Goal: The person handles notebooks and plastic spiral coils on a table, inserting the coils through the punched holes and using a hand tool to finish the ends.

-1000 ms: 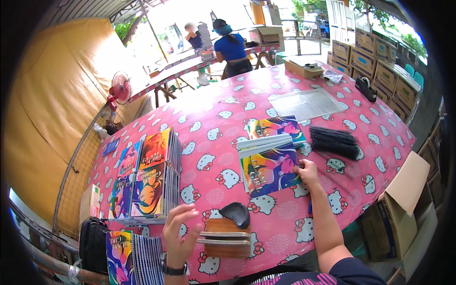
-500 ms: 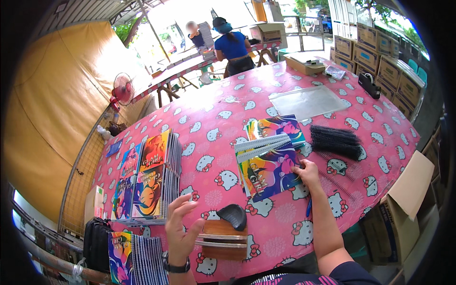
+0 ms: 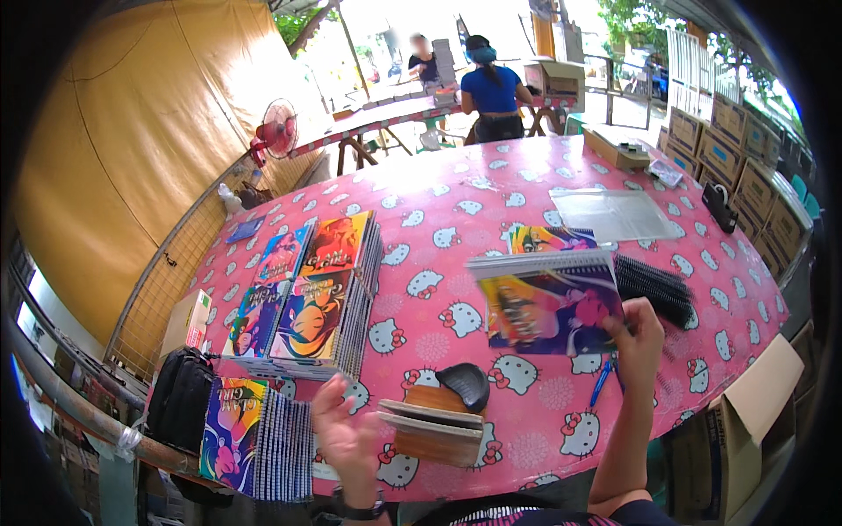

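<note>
My right hand (image 3: 638, 333) grips a notebook (image 3: 553, 307) by its lower right corner, the thumb over its purple and yellow cover. The notebook is lifted and slightly blurred, its punched white edge at the far side. Beneath it, another colourful notebook (image 3: 551, 238) shows on the table. My left hand (image 3: 345, 430) is raised with fingers apart and holds nothing. Beside it sits a slotted wooden block (image 3: 434, 425) with pale strips along the slot. A curved black piece (image 3: 465, 386) rests at the block's far right corner.
Stacked notebooks (image 3: 307, 311) stand left, with another row (image 3: 259, 438) at the near left edge by a black bag (image 3: 180, 399). Black spiral coils (image 3: 653, 291), a blue pen (image 3: 602, 384) and a clear plastic sheet (image 3: 614, 215) lie right. Two people (image 3: 493, 92) are beyond the table.
My right hand has lifted the notebook off the pile and moved it rightward. My left hand stays raised by the wooden block. The whole view has shifted, moving the scene rightward.
</note>
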`<state>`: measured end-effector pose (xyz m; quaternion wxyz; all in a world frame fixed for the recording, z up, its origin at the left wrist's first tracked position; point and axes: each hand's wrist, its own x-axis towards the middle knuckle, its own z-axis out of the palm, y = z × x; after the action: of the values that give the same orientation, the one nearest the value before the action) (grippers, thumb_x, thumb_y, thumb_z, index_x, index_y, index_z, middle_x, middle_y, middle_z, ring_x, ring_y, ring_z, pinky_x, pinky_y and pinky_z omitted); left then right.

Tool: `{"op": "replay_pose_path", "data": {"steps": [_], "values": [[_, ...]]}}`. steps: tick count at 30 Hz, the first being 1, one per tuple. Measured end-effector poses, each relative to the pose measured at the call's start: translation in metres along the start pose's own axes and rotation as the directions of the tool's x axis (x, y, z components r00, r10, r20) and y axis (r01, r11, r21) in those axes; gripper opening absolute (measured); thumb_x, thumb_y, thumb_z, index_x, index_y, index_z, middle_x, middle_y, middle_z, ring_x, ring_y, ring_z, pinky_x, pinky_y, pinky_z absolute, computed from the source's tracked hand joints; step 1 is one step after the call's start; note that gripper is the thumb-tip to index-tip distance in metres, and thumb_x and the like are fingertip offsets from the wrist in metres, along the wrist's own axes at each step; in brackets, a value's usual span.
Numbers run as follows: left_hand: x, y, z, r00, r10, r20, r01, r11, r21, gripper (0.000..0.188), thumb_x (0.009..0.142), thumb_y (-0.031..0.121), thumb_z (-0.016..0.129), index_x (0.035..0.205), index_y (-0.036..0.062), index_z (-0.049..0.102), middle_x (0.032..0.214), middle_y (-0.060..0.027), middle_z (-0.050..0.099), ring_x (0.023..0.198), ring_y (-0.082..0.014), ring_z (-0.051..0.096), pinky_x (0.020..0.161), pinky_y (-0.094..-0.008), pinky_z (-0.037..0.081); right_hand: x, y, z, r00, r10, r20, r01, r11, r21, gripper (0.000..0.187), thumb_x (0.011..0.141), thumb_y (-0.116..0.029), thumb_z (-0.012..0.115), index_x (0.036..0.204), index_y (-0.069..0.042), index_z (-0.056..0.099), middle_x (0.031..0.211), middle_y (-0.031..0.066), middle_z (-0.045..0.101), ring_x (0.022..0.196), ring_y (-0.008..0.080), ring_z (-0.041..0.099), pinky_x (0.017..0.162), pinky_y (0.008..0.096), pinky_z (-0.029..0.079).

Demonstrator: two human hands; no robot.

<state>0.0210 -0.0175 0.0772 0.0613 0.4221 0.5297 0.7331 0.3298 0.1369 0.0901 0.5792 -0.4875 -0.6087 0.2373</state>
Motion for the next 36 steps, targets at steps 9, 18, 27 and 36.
{"op": "replay_pose_path", "data": {"steps": [9, 18, 27, 36], "values": [[0.016, -0.045, -0.032, 0.947, -0.074, 0.311, 0.178, 0.930, -0.322, 0.039, 0.085, 0.029, 0.068, 0.107, 0.0008, 0.052, 0.100, -0.0127, 0.060, 0.085, -0.0171, 0.059, 0.074, -0.0281, 0.050, -0.097, -0.032, 0.075, 0.875, -0.347, 0.336, 0.063, 0.772, 0.632, 0.017, 0.086, -0.005, 0.064, 0.098, -0.002, 0.053, 0.091, 0.0136, 0.065, 0.085, 0.0203, 0.064, 0.076, 0.0334, 0.052], [0.011, -0.057, -0.053, 0.907, -0.175, 0.384, 0.285, 0.925, -0.251, 0.020, 0.085, 0.011, 0.065, 0.101, 0.0016, 0.056, 0.098, -0.0089, 0.060, 0.086, -0.0153, 0.058, 0.079, -0.0276, 0.047, -0.123, -0.016, 0.084, 0.771, -0.410, 0.487, 0.313, 0.910, 0.271, 0.029, 0.070, -0.004, 0.070, 0.099, -0.004, 0.062, 0.093, 0.0103, 0.064, 0.083, 0.0275, 0.060, 0.072, 0.0351, 0.050], [0.017, -0.070, -0.041, 0.900, -0.215, 0.380, 0.238, 0.971, -0.014, 0.034, 0.086, 0.014, 0.066, 0.114, 0.0006, 0.052, 0.100, -0.0070, 0.060, 0.097, -0.0154, 0.055, 0.085, -0.0301, 0.044, -0.120, 0.010, 0.069, 0.745, -0.240, 0.622, 0.187, 0.971, 0.150, 0.044, 0.075, -0.016, 0.076, 0.114, -0.005, 0.058, 0.108, 0.0131, 0.061, 0.099, 0.0303, 0.059, 0.081, 0.0365, 0.049], [0.004, -0.070, -0.025, 0.939, -0.252, 0.233, 0.307, 0.921, -0.242, 0.051, 0.086, 0.026, 0.063, 0.127, 0.0007, 0.046, 0.098, -0.0049, 0.059, 0.100, -0.0145, 0.053, 0.094, -0.0319, 0.038, -0.137, -0.020, 0.101, 0.816, -0.189, 0.546, -0.232, 0.759, 0.608, 0.050, 0.082, -0.028, 0.072, 0.120, -0.002, 0.053, 0.117, 0.0123, 0.058, 0.108, 0.0209, 0.054, 0.090, 0.0306, 0.043]]}}
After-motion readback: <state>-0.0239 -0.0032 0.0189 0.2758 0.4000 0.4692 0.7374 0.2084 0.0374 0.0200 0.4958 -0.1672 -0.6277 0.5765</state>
